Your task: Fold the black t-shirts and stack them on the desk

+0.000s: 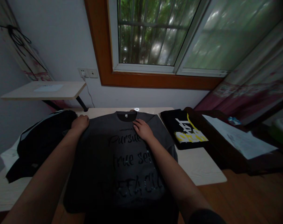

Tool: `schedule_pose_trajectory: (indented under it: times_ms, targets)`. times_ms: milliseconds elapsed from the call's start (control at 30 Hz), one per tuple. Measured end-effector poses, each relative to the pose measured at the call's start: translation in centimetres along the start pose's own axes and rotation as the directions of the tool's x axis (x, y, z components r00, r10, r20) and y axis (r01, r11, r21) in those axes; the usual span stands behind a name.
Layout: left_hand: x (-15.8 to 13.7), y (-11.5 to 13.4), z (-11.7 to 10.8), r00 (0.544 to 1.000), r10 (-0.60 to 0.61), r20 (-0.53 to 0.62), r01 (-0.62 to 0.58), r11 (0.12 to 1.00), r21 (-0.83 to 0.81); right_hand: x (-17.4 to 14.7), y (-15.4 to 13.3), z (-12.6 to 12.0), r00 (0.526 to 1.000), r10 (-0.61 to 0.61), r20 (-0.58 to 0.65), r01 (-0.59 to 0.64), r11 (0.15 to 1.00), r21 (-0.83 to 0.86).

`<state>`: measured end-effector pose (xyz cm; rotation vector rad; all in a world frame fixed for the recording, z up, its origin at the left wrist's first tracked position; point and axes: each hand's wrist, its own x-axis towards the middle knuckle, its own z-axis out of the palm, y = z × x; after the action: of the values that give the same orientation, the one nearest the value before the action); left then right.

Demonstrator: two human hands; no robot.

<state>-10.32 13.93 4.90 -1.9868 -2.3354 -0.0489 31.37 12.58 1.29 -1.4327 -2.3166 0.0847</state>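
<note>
A dark grey T-shirt (98,155) with glossy black lettering lies spread front side up, its collar at the far side and its lower end hanging past the table's near edge. At its left shoulder, my left hand (80,123) has curled fingers closed on the sleeve cloth. My right hand (143,130) rests on the chest just below the right side of the collar, fingers stretched out over the fabric and covering part of the print. Shadow hides the shirt's lower left portion.
A black garment pile (45,133) with white cloth sits left, below a small raised shelf (68,90). Right of the shirt, a folded black shirt (169,124) with white and yellow print lies on the pale table (202,168). Farther right are paper sheets (239,137).
</note>
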Motion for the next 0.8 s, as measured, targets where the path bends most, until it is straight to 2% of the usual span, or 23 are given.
schedule_pose_trajectory:
  times_ms: [100,233,400,500,633,800]
  targets:
    - [0.3,0.0,-0.6,1.000,-0.009,-0.001,0.009,0.999,0.051,0.0,0.0,0.0,1.000,0.001,-0.002,-0.001,1.000,0.007]
    - [0.3,0.3,-1.0,0.991,0.082,-0.106,-0.065,0.986,0.155,-0.1,0.1,0.0,1.000,0.001,0.001,-0.001,1.000,0.007]
    - [-0.4,1.5,-0.7,0.983,0.153,-0.104,-0.127,0.968,0.218,-0.1,0.1,0.0,1.000,0.011,0.011,-0.011,1.000,0.007]
    - [-0.8,2.6,-0.8,0.972,0.183,-0.149,-0.145,0.961,0.236,-0.1,0.1,0.0,1.000,0.015,0.014,-0.015,1.000,0.004]
    - [-1.1,5.6,-1.1,0.953,0.235,-0.189,-0.204,0.964,0.172,-0.1,0.0,-0.1,1.000,0.006,0.004,-0.006,1.000,0.000]
    - [-1.6,10.9,0.6,0.938,0.324,-0.128,-0.325,0.946,0.006,-0.2,-0.2,-0.1,1.000,0.000,-0.002,0.000,1.000,-0.006]
